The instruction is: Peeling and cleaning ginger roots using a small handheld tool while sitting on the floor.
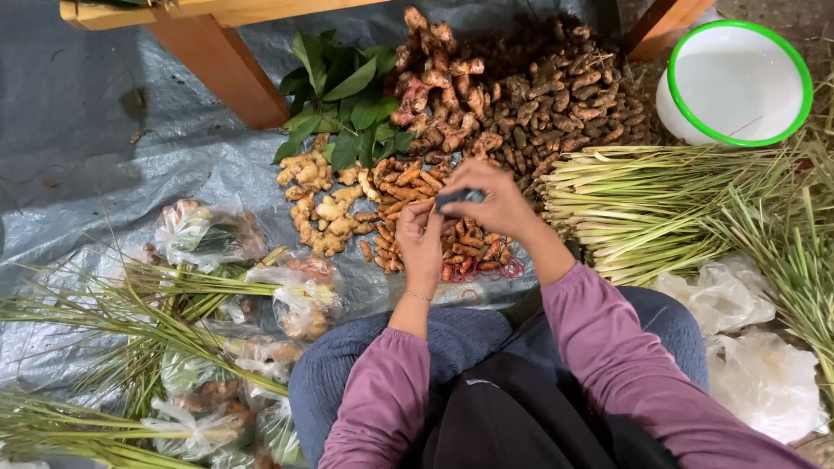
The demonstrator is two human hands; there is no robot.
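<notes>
Left hand [420, 236], right hand [492, 201] pinch small dark object [455, 201], long axis sideways.

Looks like a market stall on the ground: heaped ginger roots [317, 208], lemongrass stalks [643, 204], bagged bundles [208, 233] spread over a grey tarp [95, 165].

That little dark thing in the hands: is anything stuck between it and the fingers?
Nothing visible. The small dark object sits directly in the fingers of the right hand, and the left hand touches it from below. Both are held above the orange roots, clear of them.
</notes>
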